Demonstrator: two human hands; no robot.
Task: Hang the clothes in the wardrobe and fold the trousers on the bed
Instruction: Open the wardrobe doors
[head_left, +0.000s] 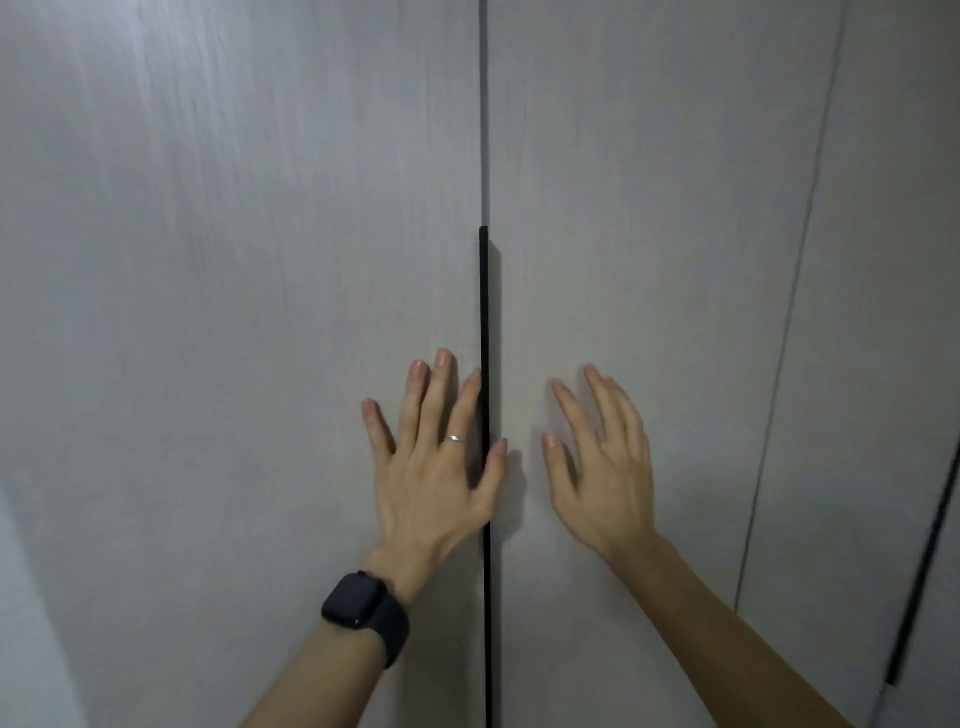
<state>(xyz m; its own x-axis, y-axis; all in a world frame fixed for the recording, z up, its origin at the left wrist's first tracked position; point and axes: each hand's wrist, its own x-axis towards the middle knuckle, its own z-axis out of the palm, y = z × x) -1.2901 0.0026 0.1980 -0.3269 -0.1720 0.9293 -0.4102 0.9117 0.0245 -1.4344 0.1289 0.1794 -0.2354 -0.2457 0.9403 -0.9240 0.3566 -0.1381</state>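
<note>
The wardrobe (639, 234) filled my whole view, right in front of me, pale grey wood-grain panels with nothing else around them. My left hand (431, 467) lay flat on the left door (234, 312), fingers straight and spread, pointing up, gripping nothing. Its index finger ran just beside the black handle (484, 312), a thin strip along the seam between the two doors, starting about a third of the way down and going on past the bottom of the view. My thumb (496, 457) crossed in front of that strip, its tip over the edge of the right door; whether it pressed on the strip I could not tell. A thin ring (456, 439) sat on that index finger and a dark watch (363, 613) on the wrist. My right hand (597, 467) was up at the right door, near the handle but apart from it, fingers straight, fanned out and a little blurred, with nothing in it; I could not tell whether the fingertips touched the panel or were just off it. The two doors met edge to edge above the handle, with only a narrow line between them. Further right a thin seam (800, 260) marked off a third door (883, 208), and a second black strip (919, 571) slanted along that door's far edge near the lower right corner.
</note>
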